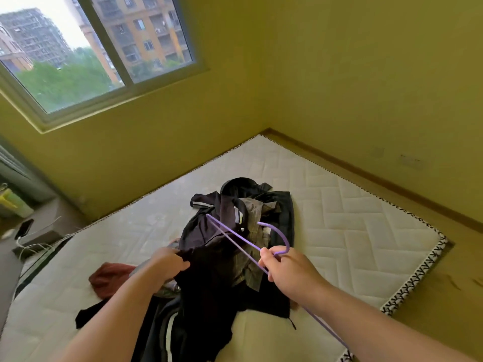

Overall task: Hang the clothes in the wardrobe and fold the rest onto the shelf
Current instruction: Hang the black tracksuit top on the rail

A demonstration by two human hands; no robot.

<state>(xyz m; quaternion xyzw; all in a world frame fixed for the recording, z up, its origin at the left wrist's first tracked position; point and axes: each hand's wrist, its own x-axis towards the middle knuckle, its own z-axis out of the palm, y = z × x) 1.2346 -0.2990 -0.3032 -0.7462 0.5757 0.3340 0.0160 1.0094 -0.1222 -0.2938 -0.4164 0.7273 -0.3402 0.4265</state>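
A heap of dark clothes (243, 212) lies in the middle of a bare white quilted mattress (352, 218). My left hand (164, 265) grips the edge of a black garment (209, 291) lifted from the near side of the heap. My right hand (285, 265) holds a purple hanger (235, 237) by its neck, with the hook curving up over the clothes and one arm running back under my forearm. A dark red garment (109, 279) lies on the mattress to the left of my left arm.
Yellow walls close off the far side and the right of the bed. A window (78, 56) is set in the left wall. On the floor at the left sit a phone (24, 228) with cables and a yellow-green container (13, 202). No wardrobe is in view.
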